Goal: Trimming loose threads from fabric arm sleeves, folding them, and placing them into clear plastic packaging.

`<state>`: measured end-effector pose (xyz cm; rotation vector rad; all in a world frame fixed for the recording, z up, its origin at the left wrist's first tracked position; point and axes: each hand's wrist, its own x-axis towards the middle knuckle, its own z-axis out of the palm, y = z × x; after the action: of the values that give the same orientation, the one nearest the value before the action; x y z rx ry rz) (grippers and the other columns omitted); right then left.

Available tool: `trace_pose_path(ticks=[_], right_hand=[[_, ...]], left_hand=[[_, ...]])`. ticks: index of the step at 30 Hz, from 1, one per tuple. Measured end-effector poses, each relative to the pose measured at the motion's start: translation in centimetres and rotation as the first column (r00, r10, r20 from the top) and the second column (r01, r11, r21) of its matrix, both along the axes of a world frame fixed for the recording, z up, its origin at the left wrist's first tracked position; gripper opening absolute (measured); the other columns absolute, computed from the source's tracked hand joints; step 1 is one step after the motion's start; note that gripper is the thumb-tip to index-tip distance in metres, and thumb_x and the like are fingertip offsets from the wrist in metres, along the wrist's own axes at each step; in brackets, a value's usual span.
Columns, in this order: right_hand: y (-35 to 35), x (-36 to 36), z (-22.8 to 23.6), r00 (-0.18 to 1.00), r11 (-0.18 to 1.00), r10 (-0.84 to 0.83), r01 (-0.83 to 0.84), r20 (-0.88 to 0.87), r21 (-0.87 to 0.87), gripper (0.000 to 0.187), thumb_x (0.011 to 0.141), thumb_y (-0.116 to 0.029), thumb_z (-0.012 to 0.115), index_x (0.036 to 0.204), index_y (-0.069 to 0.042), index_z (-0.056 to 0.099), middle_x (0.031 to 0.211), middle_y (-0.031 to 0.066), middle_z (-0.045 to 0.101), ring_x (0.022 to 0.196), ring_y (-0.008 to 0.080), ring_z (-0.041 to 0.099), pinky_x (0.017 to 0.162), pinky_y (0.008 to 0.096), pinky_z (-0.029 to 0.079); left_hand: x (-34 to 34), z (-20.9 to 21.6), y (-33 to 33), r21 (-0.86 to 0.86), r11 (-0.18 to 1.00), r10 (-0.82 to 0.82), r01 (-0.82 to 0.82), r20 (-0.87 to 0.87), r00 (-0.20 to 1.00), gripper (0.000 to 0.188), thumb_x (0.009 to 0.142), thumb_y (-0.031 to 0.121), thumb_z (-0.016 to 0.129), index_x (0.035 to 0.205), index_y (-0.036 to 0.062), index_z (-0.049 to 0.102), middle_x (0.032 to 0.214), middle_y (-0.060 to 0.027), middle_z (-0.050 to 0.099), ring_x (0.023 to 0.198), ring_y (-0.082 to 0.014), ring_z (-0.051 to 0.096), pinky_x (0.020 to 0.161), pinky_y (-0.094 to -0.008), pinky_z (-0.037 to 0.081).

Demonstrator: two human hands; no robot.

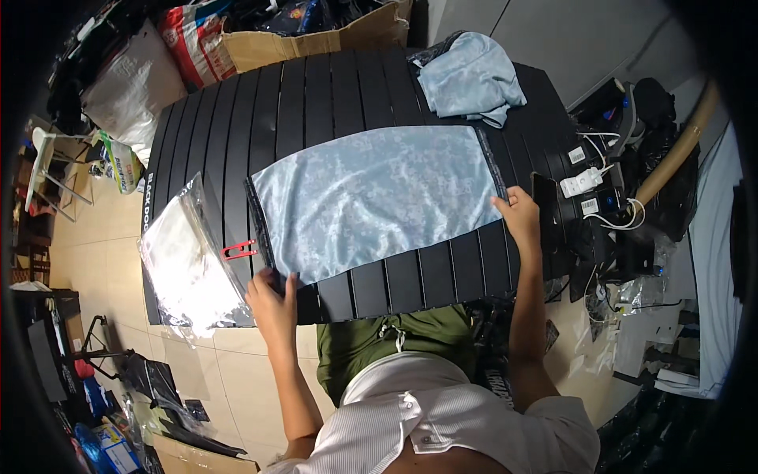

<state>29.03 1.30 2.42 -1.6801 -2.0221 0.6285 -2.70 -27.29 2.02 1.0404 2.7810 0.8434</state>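
A light blue patterned cloth [379, 197] lies spread on the black slatted table [371, 288], a dark band along its left and right sides. My left hand [271, 304] is closed at the cloth's near left corner, thumb and fingers pinching the edge. At the near right corner, my right hand [519, 217] pinches the dark-banded side between thumb and fingers. A pair of red thread snips [239, 250] rests just left of the cloth, beyond my left hand. To the left lies a clear plastic bag [189, 261] with something white inside, glaring in the light.
Another light blue cloth [471, 79] sits crumpled at the table's far right. A white plug adapter [582, 183] with cables is at the right edge. Beyond the far edge stands a cardboard box [316, 46] of dark packages. A brown tube [679, 146] leans at right.
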Motion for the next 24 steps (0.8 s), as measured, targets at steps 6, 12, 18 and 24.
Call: trace_pose_path(ticks=[6,12,18,24], right_hand=[[-1.1,2.3,3.2,0.964,0.943,0.147,-0.069,-0.221,0.326,0.021,0.077,-0.016,0.065,0.081,0.002,0.055,0.067,-0.0001,0.046,0.062,0.0060,0.044,0.056,0.0207,0.036],[-1.3,4.5,9.4,0.952,0.561,0.306,-0.183,0.004,0.807,0.024,0.088,-0.024,0.050,0.097,-0.001,0.052,0.086,0.0055,0.053,0.076,0.0122,0.052,0.073,0.0241,0.042],[3.9,2.3,5.8,0.621,0.918,-0.071,-0.266,-0.781,-0.295,0.023,0.089,-0.022,0.052,0.103,-0.005,0.059,0.092,0.0015,0.059,0.082,0.0083,0.055,0.076,0.0181,0.040],[3.3,3.3,-0.8,0.603,0.822,-0.279,-0.253,-0.747,-0.511,0.031,0.090,-0.010,0.049,0.119,0.000,0.046,0.099,0.0086,0.058,0.089,0.0167,0.059,0.075,0.0276,0.050]], left_hand=[[-0.3,2.0,-0.4,0.178,0.983,-0.069,-0.041,0.567,0.821,0.019,0.084,0.014,0.061,0.073,0.0029,0.050,0.068,0.0009,0.052,0.060,-0.0072,0.045,0.055,-0.0229,0.037],[-3.4,11.5,-2.2,0.716,0.686,-0.407,-0.127,0.523,0.749,0.021,0.079,0.015,0.065,0.083,0.0076,0.045,0.071,0.0043,0.041,0.060,-0.0042,0.037,0.057,-0.0173,0.030],[-6.3,9.8,4.9,0.430,0.890,-0.252,-0.153,0.742,0.622,0.028,0.083,0.022,0.061,0.106,0.0087,0.053,0.079,0.0021,0.051,0.060,-0.0009,0.041,0.056,-0.0181,0.036],[-6.0,-1.5,5.2,0.297,0.955,-0.128,-0.015,0.455,0.881,0.046,0.087,0.029,0.056,0.120,-0.0021,0.047,0.099,-0.0121,0.057,0.089,-0.0169,0.054,0.081,-0.0261,0.042]])
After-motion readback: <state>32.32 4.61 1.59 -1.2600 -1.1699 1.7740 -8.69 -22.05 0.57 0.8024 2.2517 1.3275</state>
